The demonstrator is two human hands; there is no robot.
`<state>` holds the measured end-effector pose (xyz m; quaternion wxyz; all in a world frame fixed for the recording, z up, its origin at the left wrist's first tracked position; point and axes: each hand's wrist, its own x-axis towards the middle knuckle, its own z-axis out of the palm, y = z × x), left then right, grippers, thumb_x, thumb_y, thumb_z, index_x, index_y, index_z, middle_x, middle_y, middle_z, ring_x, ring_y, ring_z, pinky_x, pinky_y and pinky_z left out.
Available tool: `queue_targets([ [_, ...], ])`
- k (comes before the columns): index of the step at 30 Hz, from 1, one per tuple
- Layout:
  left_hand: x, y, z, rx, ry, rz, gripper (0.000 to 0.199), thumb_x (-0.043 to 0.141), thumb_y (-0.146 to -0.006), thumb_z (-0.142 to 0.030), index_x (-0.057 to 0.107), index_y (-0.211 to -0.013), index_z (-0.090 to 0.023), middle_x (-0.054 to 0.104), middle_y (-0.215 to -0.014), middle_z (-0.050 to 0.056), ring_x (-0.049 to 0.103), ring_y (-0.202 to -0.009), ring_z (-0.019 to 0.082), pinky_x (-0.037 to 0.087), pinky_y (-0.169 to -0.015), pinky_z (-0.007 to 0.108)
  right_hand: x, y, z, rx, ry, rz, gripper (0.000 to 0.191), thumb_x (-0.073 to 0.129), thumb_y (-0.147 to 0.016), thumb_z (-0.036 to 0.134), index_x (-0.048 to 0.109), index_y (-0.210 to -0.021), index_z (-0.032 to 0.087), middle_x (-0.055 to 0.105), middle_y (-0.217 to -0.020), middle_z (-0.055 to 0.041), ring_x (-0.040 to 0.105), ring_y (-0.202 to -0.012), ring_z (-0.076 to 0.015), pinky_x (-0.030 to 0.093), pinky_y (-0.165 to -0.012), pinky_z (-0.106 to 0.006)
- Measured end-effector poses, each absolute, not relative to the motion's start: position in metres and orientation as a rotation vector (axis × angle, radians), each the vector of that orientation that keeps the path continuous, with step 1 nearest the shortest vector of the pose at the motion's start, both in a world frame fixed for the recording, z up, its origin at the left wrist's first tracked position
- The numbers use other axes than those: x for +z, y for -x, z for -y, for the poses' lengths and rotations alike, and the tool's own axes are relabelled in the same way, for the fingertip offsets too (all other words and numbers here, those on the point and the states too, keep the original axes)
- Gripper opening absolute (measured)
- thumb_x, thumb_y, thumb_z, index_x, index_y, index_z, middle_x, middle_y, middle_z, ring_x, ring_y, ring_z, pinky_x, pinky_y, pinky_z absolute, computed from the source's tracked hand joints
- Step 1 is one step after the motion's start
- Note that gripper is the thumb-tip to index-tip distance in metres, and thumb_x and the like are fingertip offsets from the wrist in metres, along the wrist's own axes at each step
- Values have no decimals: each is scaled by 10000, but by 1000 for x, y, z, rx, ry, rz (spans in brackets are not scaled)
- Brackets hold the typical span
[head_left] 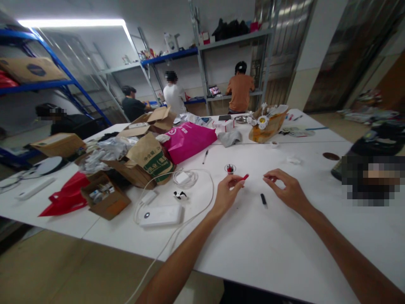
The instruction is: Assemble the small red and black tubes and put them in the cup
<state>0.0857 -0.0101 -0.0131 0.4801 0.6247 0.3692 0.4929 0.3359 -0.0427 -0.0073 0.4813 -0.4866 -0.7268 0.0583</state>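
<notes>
My left hand [228, 189] is closed, thumb and fingers pinching a short red stick [244, 177] that points to the right. What kind of thing it is, I cannot make out. To its right, my right hand [284, 188] hovers over the white table, thumb and fingertips brought together. Anything between those fingertips is too small to tell. Between and below the hands lies a short black stick [263, 200] with a pale end. Just behind my left hand stands a small round holder [230, 168] with red and black pieces in it.
On the left are a white power bank [161, 215] with looping cables, a small open carton [106, 196], a red bag [68, 195], a paper bag [153, 158] and a magenta bag [190, 141]. A pen [205, 156] lies behind. Several people are around the room.
</notes>
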Motion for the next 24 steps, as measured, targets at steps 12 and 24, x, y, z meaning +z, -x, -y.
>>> queue_targets([
  [12,-6,-83,16,1261,-1809,-925,223,767,-970,-417,816,-974,-200,765,-984,79,705,-931,206,577,-911,355,-9,-314,49,330,1189,1805,234,673,-1016,461,755,-1095,256,778,-1050,-47,730,-919,-184,603,-862,-341],
  [24,-4,-84,19,1203,-1705,-921,187,778,-959,-373,821,-997,-196,816,-994,74,747,-902,206,586,-915,353,-4,-311,52,307,1147,1828,196,653,-1033,425,744,-1085,259,772,-1036,-53,719,-910,-187,599,-857,-357],
])
